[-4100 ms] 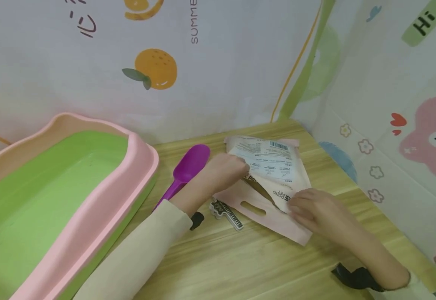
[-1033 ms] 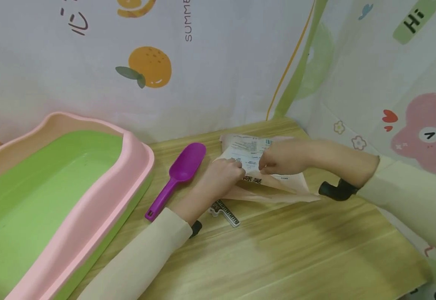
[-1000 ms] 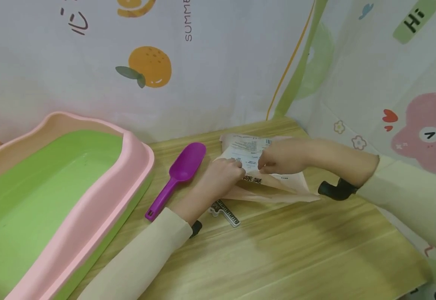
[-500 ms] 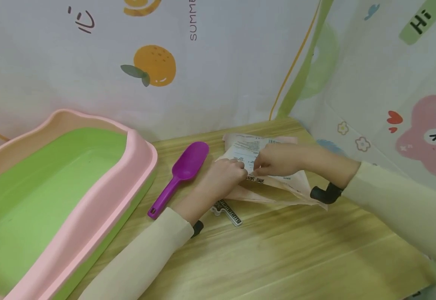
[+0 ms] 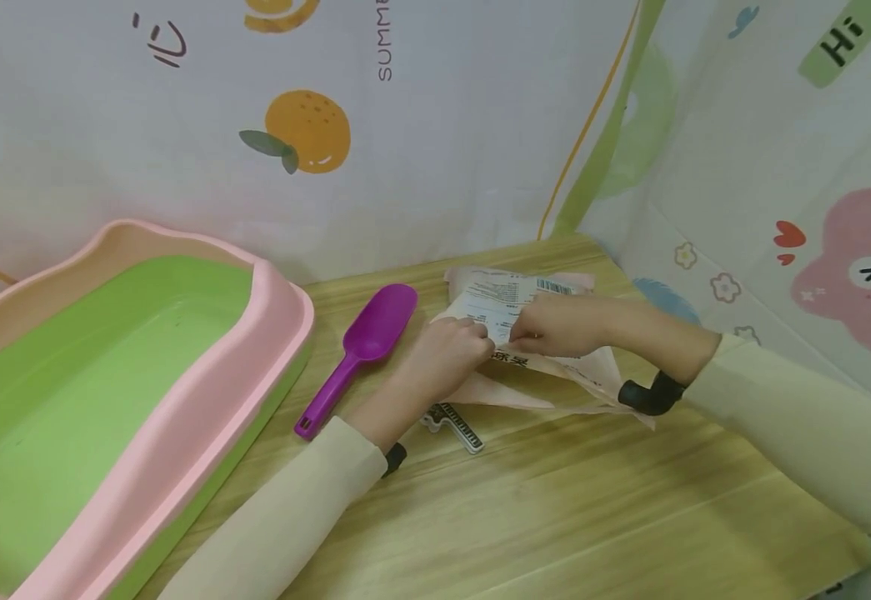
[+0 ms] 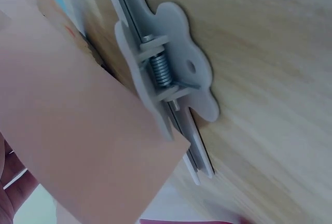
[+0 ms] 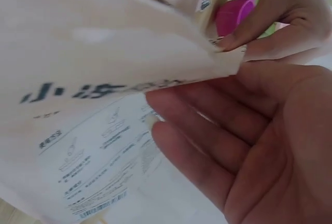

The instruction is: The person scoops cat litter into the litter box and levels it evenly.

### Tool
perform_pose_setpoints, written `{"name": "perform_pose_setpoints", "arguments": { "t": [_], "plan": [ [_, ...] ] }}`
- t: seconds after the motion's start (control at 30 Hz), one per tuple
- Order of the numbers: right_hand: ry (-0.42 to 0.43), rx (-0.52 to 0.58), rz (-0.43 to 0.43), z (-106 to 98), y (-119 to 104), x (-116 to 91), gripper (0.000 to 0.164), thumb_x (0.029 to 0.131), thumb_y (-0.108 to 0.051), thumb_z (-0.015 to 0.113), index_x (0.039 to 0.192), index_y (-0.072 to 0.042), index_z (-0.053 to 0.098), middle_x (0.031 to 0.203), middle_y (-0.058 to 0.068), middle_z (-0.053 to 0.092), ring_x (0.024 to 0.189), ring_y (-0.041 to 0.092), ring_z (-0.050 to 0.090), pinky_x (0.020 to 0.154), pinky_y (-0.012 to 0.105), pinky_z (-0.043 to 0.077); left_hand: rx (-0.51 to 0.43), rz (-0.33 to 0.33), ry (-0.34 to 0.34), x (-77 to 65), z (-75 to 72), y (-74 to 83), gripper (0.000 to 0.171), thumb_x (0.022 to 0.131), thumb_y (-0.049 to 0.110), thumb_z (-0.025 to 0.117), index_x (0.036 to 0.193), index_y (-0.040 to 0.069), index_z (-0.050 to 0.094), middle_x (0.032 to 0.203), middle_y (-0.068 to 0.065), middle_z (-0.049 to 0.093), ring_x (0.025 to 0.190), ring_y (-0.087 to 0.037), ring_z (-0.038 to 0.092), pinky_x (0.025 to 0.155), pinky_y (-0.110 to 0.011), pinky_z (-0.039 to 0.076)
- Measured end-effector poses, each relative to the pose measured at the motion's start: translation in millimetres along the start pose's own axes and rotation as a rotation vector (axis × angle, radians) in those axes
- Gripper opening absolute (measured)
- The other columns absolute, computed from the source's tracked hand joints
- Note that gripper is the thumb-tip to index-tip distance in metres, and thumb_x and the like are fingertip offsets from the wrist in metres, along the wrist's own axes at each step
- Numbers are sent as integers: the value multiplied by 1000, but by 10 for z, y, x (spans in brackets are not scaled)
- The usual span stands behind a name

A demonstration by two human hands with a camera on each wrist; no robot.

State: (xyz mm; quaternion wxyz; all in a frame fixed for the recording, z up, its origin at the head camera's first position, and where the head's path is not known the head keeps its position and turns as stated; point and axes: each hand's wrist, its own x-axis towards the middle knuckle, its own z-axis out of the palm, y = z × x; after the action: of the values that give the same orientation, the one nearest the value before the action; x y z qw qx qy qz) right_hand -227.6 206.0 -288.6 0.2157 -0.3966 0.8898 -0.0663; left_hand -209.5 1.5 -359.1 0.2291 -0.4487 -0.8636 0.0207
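A pale pink printed plastic bag [image 5: 588, 367] with a barcode label lies at the back of the table, its near end torn open. My left hand [image 5: 446, 354] pinches the left part of its top layer. Close beside it, my right hand [image 5: 566, 323] pinches the same raised edge, fingers curled on the label side in the right wrist view [image 7: 244, 130]. The bag's near flap [image 6: 88, 110] overlaps a spring bag clip [image 6: 181, 63] in the left wrist view. From the head view, that clip [image 5: 461, 429] lies on the table just below the bag.
A purple scoop [image 5: 371, 329] lies left of the bag. Further left stands a large green litter tray with a pink rim [image 5: 180, 442]. Patterned sheeting [image 5: 435, 167] rises behind the wooden table [image 5: 555, 517], whose right edge runs under the right forearm.
My right hand has moved from the bag's right near corner to its middle, beside the left hand. The top layer is lifted and folded back. During the last second the hands barely shift.
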Motion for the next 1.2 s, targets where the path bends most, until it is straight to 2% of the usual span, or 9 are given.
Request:
{"name": "perform_pose_setpoints", "arguments": {
  "t": [0.23, 0.4, 0.47, 0.57, 0.63, 0.73, 0.87, 1.07, 1.2],
  "plan": [
    [93, -73, -30, -19, 4, -11, 18, 95, -9, 65, 80, -9, 75, 74, -2, 72, 65, 4, 55, 68, 27, 53, -4, -18, 66, -7, 9, 24, 9, 90, 15, 71, 85, 19, 76, 79, 5, 74, 65, -13, 66, 59, -27, 51],
    [103, -87, -22, -22, 6, -30, 21, 95, -8, 64, 76, -10, 72, 71, -3, 69, 62, 5, 52, 64, 26, 50, -28, 19, 163, -8, 25, 41, 8, 92, 11, 70, 97, 14, 75, 98, 2, 77, 88, -13, 73, 73, -25, 57],
    [111, -88, -22, -20, 7, -34, 22, 95, -8, 64, 75, -11, 71, 68, -4, 67, 60, 4, 50, 62, 24, 48, -33, 41, 216, -10, 28, 46, 8, 92, 9, 70, 97, 12, 75, 100, 1, 76, 93, -14, 73, 77, -24, 58],
    [119, -93, -21, -18, 7, -35, 23, 95, -8, 64, 73, -11, 69, 64, -6, 61, 58, 4, 45, 59, 23, 43, -24, 68, 302, -9, 26, 59, 8, 91, 7, 71, 92, 13, 76, 96, 2, 75, 90, -12, 72, 76, -22, 57],
    [125, -101, -16, -19, -1, -38, 22, 94, -8, 64, 73, -11, 69, 63, -8, 56, 58, 5, 42, 59, 22, 39, -17, 72, 331, 3, 24, 73, 8, 91, 7, 70, 92, 14, 76, 93, 3, 74, 86, -11, 71, 73, -21, 56],
    [132, -109, -11, -22, -4, -37, 22, 93, -7, 63, 72, -10, 69, 61, -9, 50, 57, 5, 38, 57, 22, 35, -17, 57, 318, 23, 18, 97, 8, 92, 10, 69, 94, 13, 76, 90, 3, 74, 82, -12, 69, 70, -20, 55],
    [126, -103, -15, -27, -14, -31, 22, 94, -7, 63, 72, -9, 68, 61, -8, 48, 56, 5, 39, 57, 21, 34, -21, 24, 277, 29, 33, 109, 9, 93, 11, 69, 97, 13, 76, 91, 2, 74, 83, -13, 69, 70, -22, 55],
    [129, -109, -13, -37, 4, -26, 24, 95, -6, 63, 71, -9, 67, 62, -6, 53, 58, 6, 41, 57, 22, 36, -21, 32, 301, 43, 55, 89, 8, 91, 7, 69, 94, 13, 74, 85, 2, 73, 79, -13, 67, 67, -22, 53],
    [127, -108, -17, -39, 27, -25, 25, 95, -6, 62, 72, -10, 68, 63, -6, 56, 59, 6, 42, 59, 23, 38, 0, 43, 236, 79, 50, 72, 9, 91, 9, 69, 85, 15, 73, 83, 3, 70, 79, -15, 61, 69, -24, 50]
  ]
}}
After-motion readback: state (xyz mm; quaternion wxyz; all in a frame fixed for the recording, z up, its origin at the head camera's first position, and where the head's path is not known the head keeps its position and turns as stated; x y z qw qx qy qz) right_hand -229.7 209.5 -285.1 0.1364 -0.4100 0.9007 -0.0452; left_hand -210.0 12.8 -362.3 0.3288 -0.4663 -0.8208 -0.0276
